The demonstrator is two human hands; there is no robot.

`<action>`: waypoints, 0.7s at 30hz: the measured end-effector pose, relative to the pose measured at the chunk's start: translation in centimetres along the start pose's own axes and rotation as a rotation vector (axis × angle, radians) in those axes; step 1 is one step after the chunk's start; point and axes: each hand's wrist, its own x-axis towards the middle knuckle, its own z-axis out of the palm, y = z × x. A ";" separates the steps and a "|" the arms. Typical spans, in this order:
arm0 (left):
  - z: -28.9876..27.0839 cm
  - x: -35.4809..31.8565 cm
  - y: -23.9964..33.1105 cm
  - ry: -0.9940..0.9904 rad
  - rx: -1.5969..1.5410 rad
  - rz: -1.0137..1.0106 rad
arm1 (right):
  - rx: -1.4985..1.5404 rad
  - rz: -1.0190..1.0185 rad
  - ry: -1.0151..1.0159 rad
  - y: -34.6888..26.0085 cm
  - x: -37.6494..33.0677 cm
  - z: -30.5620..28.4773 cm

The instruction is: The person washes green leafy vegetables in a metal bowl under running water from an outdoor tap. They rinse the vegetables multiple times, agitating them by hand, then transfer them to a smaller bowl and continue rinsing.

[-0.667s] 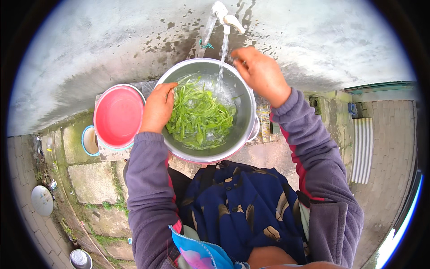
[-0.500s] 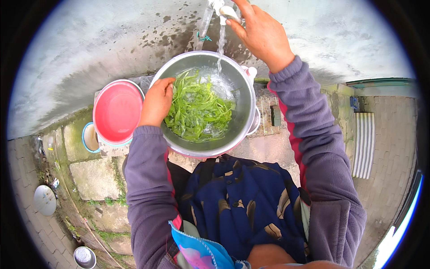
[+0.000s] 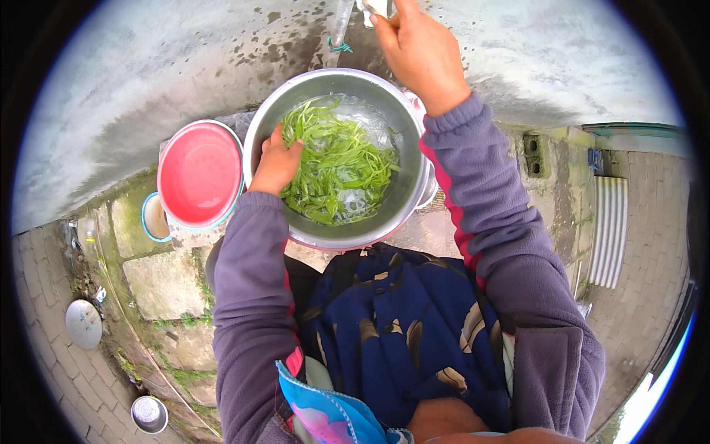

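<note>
Long, thin leafy greens [image 3: 344, 166] lie wet in shallow water inside a large grey basin [image 3: 325, 236]. My left hand [image 3: 275, 164] reaches over the basin's left side, with thumb and fingers closed around the edge of the greens; leaves partly hide its fingertips. At the top edge of the view, my right hand [image 3: 429, 63] grips the handle of a white water tap [image 3: 368, 10] on the wall, much of it cut off by the frame. No stream shows below the spout.
Left of the basin stands a pink basin [image 3: 196, 174], with a smaller blue-rimmed container [image 3: 155, 217] beside it. Behind runs a stained concrete wall [image 3: 185, 81] with a pipe [image 3: 338, 33]. A metal pot [image 3: 149, 414] and a round lid [image 3: 83, 324] lie far left; corrugated sheet [image 3: 609, 233], right.
The running water from the tap has stopped. My left hand has moved from the basin's edge further into the greens. My right hand stays at the tap.
</note>
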 end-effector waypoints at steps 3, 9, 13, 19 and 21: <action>1.5 -0.5 0.2 -0.147 0.054 -0.160 | 0.369 0.170 -0.270 2.3 -6.1 3.4; 3.9 -1.5 1.9 -0.345 -1.066 -0.603 | 0.346 0.315 -0.789 3.0 -15.3 14.4; 4.3 -1.1 2.0 -0.250 -1.357 -0.491 | 0.644 0.230 -0.637 -0.5 -17.3 13.7; 2.7 -2.7 3.4 -0.253 -1.319 -0.505 | 0.450 0.155 -0.408 2.0 -11.8 12.8; 0.9 -2.3 3.2 -0.248 -0.899 -0.351 | 0.297 0.098 -0.476 5.4 -10.5 12.5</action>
